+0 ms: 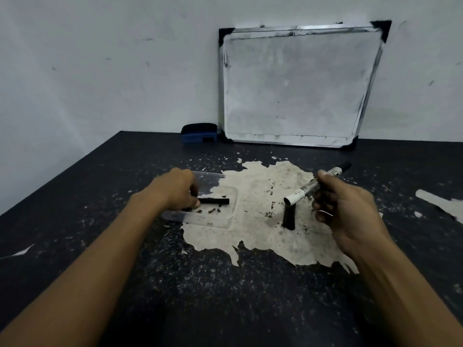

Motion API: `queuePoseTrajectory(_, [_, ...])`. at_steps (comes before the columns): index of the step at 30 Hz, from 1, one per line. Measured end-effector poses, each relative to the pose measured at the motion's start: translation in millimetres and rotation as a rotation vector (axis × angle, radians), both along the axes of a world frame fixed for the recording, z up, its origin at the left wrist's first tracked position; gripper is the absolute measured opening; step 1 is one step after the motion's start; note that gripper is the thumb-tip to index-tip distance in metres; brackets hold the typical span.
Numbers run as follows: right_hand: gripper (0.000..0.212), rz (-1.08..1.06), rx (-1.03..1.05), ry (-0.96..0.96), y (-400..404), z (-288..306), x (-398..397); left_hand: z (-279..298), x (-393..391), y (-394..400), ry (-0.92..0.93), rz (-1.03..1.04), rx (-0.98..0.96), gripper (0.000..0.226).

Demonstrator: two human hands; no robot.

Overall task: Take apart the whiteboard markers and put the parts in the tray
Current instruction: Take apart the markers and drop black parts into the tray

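Two hands at work around one clear shallow plastic tray [231, 214]. Left hand [175, 189], over the tray, fingers pinched on a black cylindrical ink core [215, 201] lying inside it. Right hand [343, 209], right of the tray, fingers curled around a white printed marker barrel [304, 191]. Black marker cap [289, 217] lies on the table between tray and right hand. Risk, as judged: wet core smearing fingers; the light tray sliding as the hand withdraws.

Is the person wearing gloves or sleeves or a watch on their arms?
No. Both arms are bare as far up as the picture shows: no sleeves, no gloves. The left hand and right hand show no rings, and neither wrist has a watch or band. The fingernails look short and plain.
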State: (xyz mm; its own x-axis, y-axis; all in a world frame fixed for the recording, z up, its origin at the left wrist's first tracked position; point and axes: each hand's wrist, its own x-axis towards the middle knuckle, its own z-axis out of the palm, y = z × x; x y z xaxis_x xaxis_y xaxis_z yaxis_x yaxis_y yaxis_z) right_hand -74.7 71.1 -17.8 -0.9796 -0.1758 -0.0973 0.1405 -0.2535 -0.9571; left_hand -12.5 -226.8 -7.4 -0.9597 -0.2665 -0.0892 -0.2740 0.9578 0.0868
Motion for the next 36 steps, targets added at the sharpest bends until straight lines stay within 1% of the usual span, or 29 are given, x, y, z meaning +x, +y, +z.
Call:
queuePoseTrajectory(2, [0.029,-0.011,-0.009,-0.004,3,0,-1,4,-1,4,0.000,0.011,0.006,0.029])
queuePoseTrajectory(4, [0.030,-0.027,-0.022,-0.008,7,1,-2,9,0,11,0.039,0.013,0.013,0.033])
queuePoseTrajectory(7, [0.031,-0.051,-0.044,-0.019,14,4,-6,14,2,31,0.234,-0.028,0.044,0.034])
queuePoseTrajectory(10, [0.033,-0.086,-0.047,-0.031,24,5,-13,13,5,68,0.463,-0.129,0.168,0.024])
queuePoseTrajectory(12, [0.034,-0.118,-0.057,-0.051,32,4,-18,6,2,99,0.530,-0.205,0.260,0.016])
queuePoseTrajectory(14, [0.032,-0.160,-0.071,-0.078,39,2,-22,-6,-4,128,0.541,-0.225,0.315,0.013])
queuePoseTrajectory(16, [0.026,-0.199,-0.082,-0.098,45,-1,-26,-22,-13,150,0.535,-0.183,0.318,0.015])
queuePoseTrajectory(19, [0.023,-0.230,-0.087,-0.103,52,-6,-29,-43,-24,173,0.527,-0.076,0.211,0.025])
queuePoseTrajectory(22, [0.023,-0.235,-0.084,-0.112,56,-11,-31,-56,-26,185,0.579,-0.039,0.137,0.032])
queuePoseTrajectory(27, [0.018,-0.214,-0.085,-0.125,58,-14,-34,-60,-22,193,0.654,-0.110,0.125,0.023])
queuePoseTrajectory(32, [0.017,-0.222,-0.095,-0.152,59,-17,-36,-59,-18,199,0.672,-0.131,0.152,0.020])
queuePoseTrajectory(36, [0.017,-0.232,-0.092,-0.164,61,-18,-38,-59,-17,206,0.679,-0.202,0.113,0.012])
